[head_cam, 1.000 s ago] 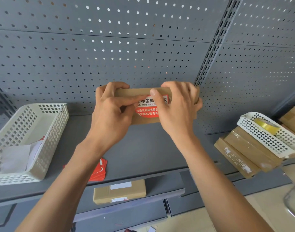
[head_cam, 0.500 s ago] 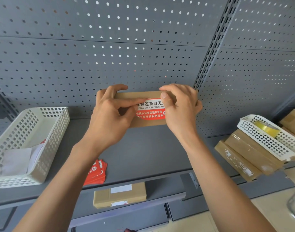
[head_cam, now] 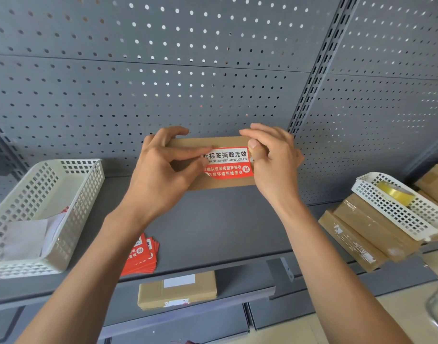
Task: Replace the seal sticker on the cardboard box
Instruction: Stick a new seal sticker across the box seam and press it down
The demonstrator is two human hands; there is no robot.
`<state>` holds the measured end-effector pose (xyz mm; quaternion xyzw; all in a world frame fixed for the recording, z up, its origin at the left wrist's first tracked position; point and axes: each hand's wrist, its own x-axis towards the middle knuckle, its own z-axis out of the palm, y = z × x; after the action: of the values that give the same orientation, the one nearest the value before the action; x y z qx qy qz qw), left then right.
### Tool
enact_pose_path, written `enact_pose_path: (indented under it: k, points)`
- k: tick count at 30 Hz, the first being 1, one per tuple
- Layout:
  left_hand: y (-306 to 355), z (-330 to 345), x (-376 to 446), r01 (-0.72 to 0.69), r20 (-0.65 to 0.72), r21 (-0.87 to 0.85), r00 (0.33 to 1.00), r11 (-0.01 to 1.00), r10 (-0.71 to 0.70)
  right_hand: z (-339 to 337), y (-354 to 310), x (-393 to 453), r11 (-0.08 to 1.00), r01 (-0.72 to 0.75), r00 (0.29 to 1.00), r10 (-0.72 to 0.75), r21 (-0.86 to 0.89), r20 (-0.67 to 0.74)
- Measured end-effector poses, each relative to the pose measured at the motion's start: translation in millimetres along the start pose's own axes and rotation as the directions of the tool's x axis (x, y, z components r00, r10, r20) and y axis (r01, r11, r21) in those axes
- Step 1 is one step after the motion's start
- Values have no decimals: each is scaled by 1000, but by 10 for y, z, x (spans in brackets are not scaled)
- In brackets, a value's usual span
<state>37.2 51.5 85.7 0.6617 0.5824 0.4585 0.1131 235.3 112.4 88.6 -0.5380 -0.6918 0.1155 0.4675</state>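
I hold a flat brown cardboard box (head_cam: 220, 183) up in front of the grey pegboard, above the shelf. A red and white seal sticker (head_cam: 229, 162) with printed characters lies on its facing side. My left hand (head_cam: 163, 175) grips the box's left end, with index finger and thumb pressing on the sticker's left edge. My right hand (head_cam: 272, 160) grips the right end, its thumb at the sticker's right edge. The sticker's lower left part looks curved or torn.
A stack of red seal stickers (head_cam: 141, 256) lies on the grey shelf (head_cam: 213, 232). A cream basket (head_cam: 41, 214) with white paper stands left. A white basket (head_cam: 396, 207) with yellow tape rests on boxes at right. Another box (head_cam: 177, 289) lies on the lower shelf.
My right thumb has slid rightwards off the sticker's middle to its right edge, uncovering the printed text. The box has stayed at about the same spot.
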Motion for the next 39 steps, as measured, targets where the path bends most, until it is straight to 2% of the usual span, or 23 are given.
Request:
enact_pose_path:
  k: [9,14,18,24,32,39]
  points:
    - [-8,-13,-4,-19,32,28,999,999,18,87,18,-132,952,131,991,-117,-275,68]
    - [-7,29,11,-8,-22,-20,1000,1000,7,90,98,-96,972,126,992,-127,-197,7]
    - [-17,40,22,-13,-32,-18,999,1000,13,-24,167,-88,969,177,980,-157,-171,124]
    - [-56,-9,28,-54,32,66,998,996,52,-260,268,-86,943,286,910,-213,-167,356]
    - [-92,-44,24,-92,100,135,992,987,79,-381,219,-102,956,259,866,-168,-135,472]
    - [-95,-76,14,-125,162,180,982,976,96,-438,170,-82,937,290,828,-145,-193,541]
